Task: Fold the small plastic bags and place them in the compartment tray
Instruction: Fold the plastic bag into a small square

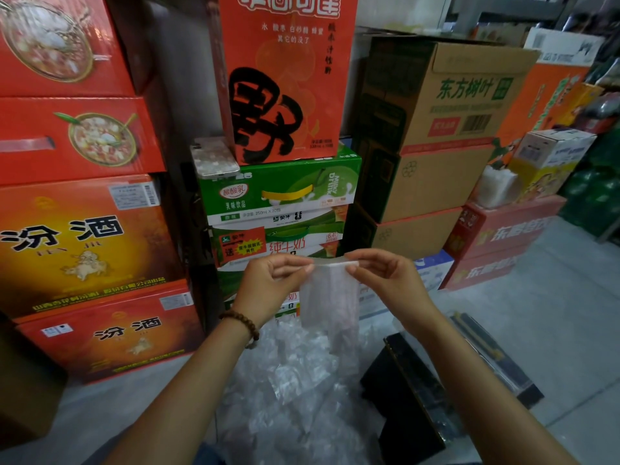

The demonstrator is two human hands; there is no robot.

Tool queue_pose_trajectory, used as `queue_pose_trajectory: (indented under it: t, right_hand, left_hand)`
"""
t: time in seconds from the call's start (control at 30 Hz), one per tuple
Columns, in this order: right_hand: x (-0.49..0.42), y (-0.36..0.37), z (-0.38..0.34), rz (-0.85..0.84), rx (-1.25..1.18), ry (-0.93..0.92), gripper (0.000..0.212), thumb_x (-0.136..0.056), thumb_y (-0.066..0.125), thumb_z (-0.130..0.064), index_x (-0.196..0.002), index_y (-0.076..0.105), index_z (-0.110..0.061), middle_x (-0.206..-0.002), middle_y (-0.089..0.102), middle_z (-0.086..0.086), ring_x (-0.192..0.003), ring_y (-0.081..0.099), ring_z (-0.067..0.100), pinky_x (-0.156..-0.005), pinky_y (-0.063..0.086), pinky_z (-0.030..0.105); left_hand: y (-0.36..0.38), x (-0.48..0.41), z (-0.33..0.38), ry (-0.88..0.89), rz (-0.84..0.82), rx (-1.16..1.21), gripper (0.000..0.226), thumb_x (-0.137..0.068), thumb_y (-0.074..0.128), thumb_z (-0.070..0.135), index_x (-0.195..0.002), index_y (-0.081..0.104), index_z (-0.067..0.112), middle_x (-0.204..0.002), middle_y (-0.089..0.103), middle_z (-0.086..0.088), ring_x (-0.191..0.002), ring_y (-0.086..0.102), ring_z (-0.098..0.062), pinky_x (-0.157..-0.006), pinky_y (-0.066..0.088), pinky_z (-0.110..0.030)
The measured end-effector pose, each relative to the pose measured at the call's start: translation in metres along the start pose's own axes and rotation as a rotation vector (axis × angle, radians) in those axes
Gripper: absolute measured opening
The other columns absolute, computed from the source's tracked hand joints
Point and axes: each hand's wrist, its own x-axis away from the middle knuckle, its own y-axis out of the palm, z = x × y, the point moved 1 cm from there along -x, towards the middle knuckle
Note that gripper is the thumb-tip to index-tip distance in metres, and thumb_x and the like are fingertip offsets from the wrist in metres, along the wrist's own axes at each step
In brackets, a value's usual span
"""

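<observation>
A small clear plastic bag (330,297) hangs in front of me at chest height. My left hand (268,283) pinches its top left corner and my right hand (385,280) pinches its top right corner, stretching the top edge flat between them. Below the bag lies a heap of several loose clear plastic bags (288,380) on the floor. To the right of the heap stands a dark compartment tray (412,391), its inside mostly in shadow.
Stacked red and orange cartons (84,229) wall off the left. Green milk cartons (281,196) and brown cardboard boxes (436,129) rise straight ahead, with a phone (214,156) on a green carton. Grey tiled floor (553,313) opens to the right.
</observation>
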Motion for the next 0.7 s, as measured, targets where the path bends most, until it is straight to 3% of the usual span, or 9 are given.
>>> queue_pose_trajectory:
  t: [0.33, 0.7]
  right_hand:
    - [-0.0028, 0.0001, 0.0031, 0.065, 0.129, -0.075, 0.015, -0.083, 0.071, -0.005, -0.094, 0.071, -0.015, -0.088, 0.074, 0.008, -0.083, 0.071, 0.015, -0.076, 0.057, 0.020]
    - [-0.0022, 0.0011, 0.0025, 0.091, 0.254, -0.113, 0.016, -0.083, 0.071, -0.007, -0.084, 0.070, -0.023, -0.083, 0.072, -0.009, -0.078, 0.070, 0.002, -0.071, 0.053, 0.013]
  left_hand:
    - [-0.0006, -0.0020, -0.0044, 0.043, 0.048, -0.068, 0.006, -0.083, 0.070, 0.012, -0.083, 0.071, 0.018, -0.081, 0.073, 0.002, -0.075, 0.070, -0.005, -0.068, 0.054, -0.014]
    - [-0.0015, -0.0025, -0.0053, 0.090, 0.069, -0.184, 0.010, -0.082, 0.072, 0.017, -0.079, 0.068, 0.026, -0.078, 0.071, 0.009, -0.074, 0.068, -0.001, -0.074, 0.055, -0.017]
